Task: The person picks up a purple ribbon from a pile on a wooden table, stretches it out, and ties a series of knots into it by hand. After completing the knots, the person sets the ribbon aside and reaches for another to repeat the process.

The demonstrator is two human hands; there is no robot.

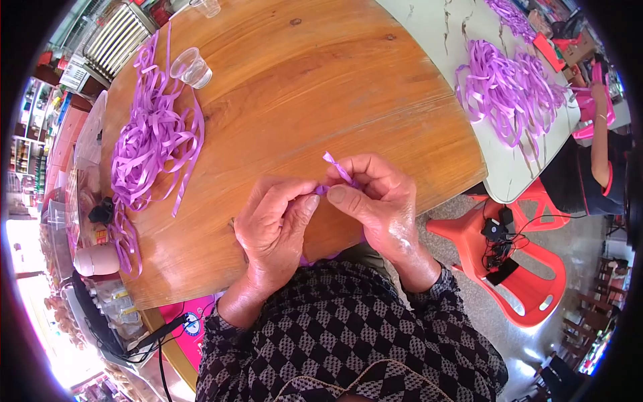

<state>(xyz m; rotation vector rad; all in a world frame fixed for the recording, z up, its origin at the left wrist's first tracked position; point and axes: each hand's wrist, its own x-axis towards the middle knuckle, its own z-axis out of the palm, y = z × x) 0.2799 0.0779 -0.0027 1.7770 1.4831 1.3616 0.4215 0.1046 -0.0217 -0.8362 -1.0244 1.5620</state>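
Note:
Over the near edge of the wooden table, both my hands meet around a thin purple ribbon (339,170). My left hand (273,218) pinches it between thumb and forefinger. With thumb and curled fingers, my right hand (375,201) grips it just beside, and a short twisted end sticks up past the fingertips. A small knot or fold seems to sit between the two thumbs, too small to make out fully. More purple shows below my hands at the table's edge. To my left lies a loose heap of purple ribbons (144,154).
A clear plastic cup (192,69) stands beside the heap on the wooden table (288,94). On a white marbled table (499,177) at right lies another ribbon pile (502,87). A red plastic stool (469,234) holds black cables. Another person's arm (599,141) shows at far right.

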